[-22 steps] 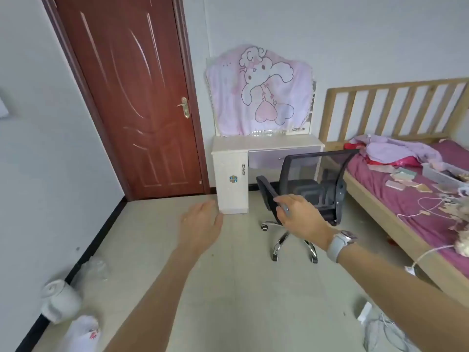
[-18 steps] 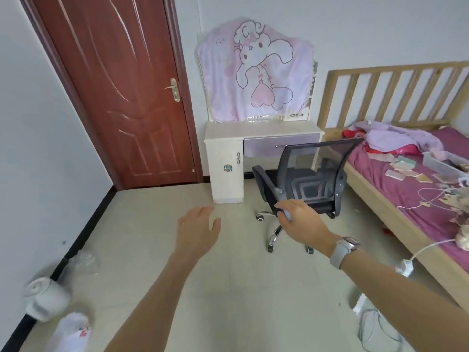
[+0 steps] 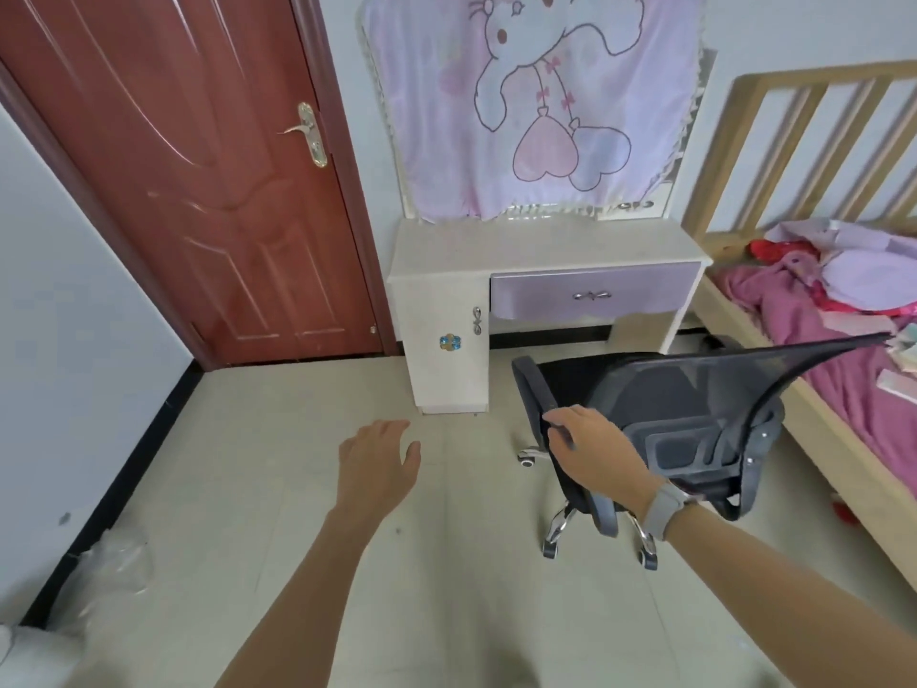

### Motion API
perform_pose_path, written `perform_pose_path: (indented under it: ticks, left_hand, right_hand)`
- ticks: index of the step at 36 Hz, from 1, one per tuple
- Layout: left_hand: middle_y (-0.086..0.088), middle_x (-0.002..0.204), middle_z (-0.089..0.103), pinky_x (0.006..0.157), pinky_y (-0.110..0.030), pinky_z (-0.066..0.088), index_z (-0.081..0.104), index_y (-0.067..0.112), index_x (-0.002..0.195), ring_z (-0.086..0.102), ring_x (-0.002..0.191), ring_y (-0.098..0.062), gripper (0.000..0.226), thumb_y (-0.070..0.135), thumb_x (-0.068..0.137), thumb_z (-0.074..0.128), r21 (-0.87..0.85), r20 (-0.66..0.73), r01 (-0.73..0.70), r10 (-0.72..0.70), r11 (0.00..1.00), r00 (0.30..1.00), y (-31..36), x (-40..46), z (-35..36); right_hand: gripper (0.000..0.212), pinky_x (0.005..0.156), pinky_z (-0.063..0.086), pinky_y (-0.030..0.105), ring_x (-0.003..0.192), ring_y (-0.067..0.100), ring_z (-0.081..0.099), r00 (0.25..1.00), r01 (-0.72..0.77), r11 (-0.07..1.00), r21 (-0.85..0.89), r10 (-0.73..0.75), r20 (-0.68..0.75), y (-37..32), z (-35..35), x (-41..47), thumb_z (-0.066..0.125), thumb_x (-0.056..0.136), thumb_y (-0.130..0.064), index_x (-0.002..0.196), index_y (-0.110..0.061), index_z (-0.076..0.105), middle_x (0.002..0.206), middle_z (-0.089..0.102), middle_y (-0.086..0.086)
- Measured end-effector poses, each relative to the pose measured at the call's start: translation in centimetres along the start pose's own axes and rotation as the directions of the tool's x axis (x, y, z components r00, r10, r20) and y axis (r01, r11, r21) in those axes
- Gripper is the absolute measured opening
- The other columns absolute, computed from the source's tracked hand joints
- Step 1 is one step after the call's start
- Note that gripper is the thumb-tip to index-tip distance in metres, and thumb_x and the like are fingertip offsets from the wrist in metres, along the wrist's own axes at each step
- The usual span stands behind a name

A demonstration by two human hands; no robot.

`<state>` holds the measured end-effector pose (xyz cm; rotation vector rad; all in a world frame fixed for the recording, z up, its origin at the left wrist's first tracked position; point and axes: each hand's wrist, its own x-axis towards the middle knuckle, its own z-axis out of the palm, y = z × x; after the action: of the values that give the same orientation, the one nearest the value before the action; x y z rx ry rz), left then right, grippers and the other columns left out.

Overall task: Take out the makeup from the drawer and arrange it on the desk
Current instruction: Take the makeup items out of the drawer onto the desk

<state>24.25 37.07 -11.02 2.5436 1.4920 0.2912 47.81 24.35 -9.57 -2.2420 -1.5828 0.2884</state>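
Far out beyond the left hand (image 3: 379, 469), a glossy red-brown door (image 3: 198, 191) with raised panels and a brass lever. The left hand itself hangs over pale floor tiles (image 3: 258, 489), fingers spread and relaxed, holding nothing. Ahead of it and a little to its right stands the desk (image 3: 541, 250), a white laminate top with a boxy cabinet leg, and under the top, the lilac drawer (image 3: 593, 293), flat-fronted, bow-shaped metal handle, fully closed. No makeup visible yet; presumably it's in there. Above the desk, a soft pink cartoon cloth (image 3: 531, 101) draped over what looks like a mirror.

Now the right hand (image 3: 593, 451), watch on the wrist, fingers curled over the near armrest of the office chair (image 3: 694, 419). Black mesh back, curved plastic arms, chrome star base on casters. It sits between this hand and the drawer, so the step looks like clearing it away. Best done by rolling it sideways on the casters with a steady pull, not tipping it, and keeping it off the wooden slatted bed frame (image 3: 794, 141) to the hand's right, where rumpled pink bedding lies.
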Motion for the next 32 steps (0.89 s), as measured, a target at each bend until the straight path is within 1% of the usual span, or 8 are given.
perform_pose_path:
  ticks: [7,12,16,20,23,27,29,32]
  left_hand:
    - [0.001,0.13,0.055,0.1,-0.035,0.034,0.052,0.019,0.13,0.05,0.117,-0.019,0.04,0.035,0.094,0.046,-0.047,0.055,0.103,-0.101,0.994,0.993,-1.3,10.7,3.3]
    - [-0.001,0.129,0.056,0.097,-0.035,0.036,0.052,0.018,0.13,0.052,0.115,-0.02,0.041,0.035,0.094,0.046,-0.049,0.066,0.087,-0.084,0.995,0.994,-2.4,21.3,6.2]
    - [-0.001,0.131,0.054,0.098,-0.035,0.037,0.05,0.019,0.131,0.05,0.116,-0.02,0.041,0.035,0.094,0.046,-0.085,0.113,0.066,-0.057,0.994,0.992,-2.2,30.8,8.0]
    - [0.002,0.133,0.052,0.098,-0.033,0.037,0.049,0.02,0.132,0.048,0.118,-0.018,0.04,0.035,0.095,0.044,-0.106,0.16,-0.002,0.019,0.994,0.987,-1.5,40.4,8.7]
    - [0.002,0.13,0.054,0.095,-0.033,0.037,0.051,0.019,0.13,0.049,0.115,-0.018,0.038,0.032,0.095,0.046,-0.141,0.156,-0.076,0.098,0.987,0.983,-0.3,47.2,9.0]
    - [0.003,0.128,0.054,0.095,-0.031,0.034,0.052,0.019,0.13,0.049,0.115,-0.019,0.038,0.031,0.094,0.046,-0.163,0.182,-0.157,0.186,0.974,0.966,2.6,54.0,10.6]
    - [0.001,0.127,0.054,0.094,-0.031,0.033,0.053,0.018,0.127,0.049,0.114,-0.02,0.036,0.028,0.094,0.048,-0.182,0.195,-0.187,0.221,0.965,0.955,4.2,56.3,12.1]
    - [0.0,0.133,0.048,0.097,-0.032,0.033,0.05,0.018,0.13,0.045,0.119,-0.021,0.038,0.025,0.093,0.047,-0.184,0.217,-0.223,0.26,0.957,0.941,6.5,59.0,14.9]
  right_hand:
    - [0.035,0.09,0.043,0.037,0.108,0.023,0.052,0.997,-0.021,0.998,0.056,0.016,0.081,1.6,1.8,12.7,0.041,0.096,-0.023,0.127,-0.016,0.053,0.119,0.058,0.003]
    - [0.034,0.09,0.043,0.037,0.109,0.024,0.052,0.996,-0.045,0.998,0.052,0.041,0.074,3.3,3.8,22.8,0.041,0.096,-0.022,0.126,-0.016,0.054,0.12,0.059,0.004]
    - [0.034,0.089,0.044,0.037,0.104,0.025,0.055,0.994,-0.083,0.995,0.047,0.079,0.081,4.5,5.2,31.7,0.04,0.096,-0.021,0.128,-0.015,0.052,0.124,0.058,0.005]
    - [0.036,0.089,0.042,0.031,0.107,0.025,0.055,0.981,-0.181,0.981,0.072,0.176,0.079,5.2,5.6,40.1,0.039,0.097,-0.02,0.13,-0.015,0.051,0.127,0.056,0.004]
    - [0.037,0.09,0.041,0.029,0.112,0.022,0.051,0.968,-0.241,0.968,0.065,0.236,0.081,6.6,5.4,44.7,0.039,0.096,-0.02,0.131,-0.015,0.05,0.128,0.055,0.003]
    - [0.037,0.097,0.041,0.031,0.116,0.022,0.051,0.944,-0.328,0.943,0.063,0.324,0.066,9.9,4.9,48.5,0.039,0.097,-0.02,0.133,-0.015,0.047,0.131,0.053,0.003]
    - [0.038,0.096,0.04,0.028,0.116,0.021,0.05,0.923,-0.383,0.923,0.04,0.381,0.05,12.2,5.0,49.6,0.039,0.097,-0.019,0.134,-0.017,0.046,0.13,0.053,0.002]
    - [0.037,0.094,0.043,0.031,0.112,0.021,0.053,0.876,-0.481,0.876,-0.017,0.481,0.013,16.2,5.9,50.8,0.039,0.096,-0.018,0.132,-0.019,0.048,0.128,0.054,0.0]
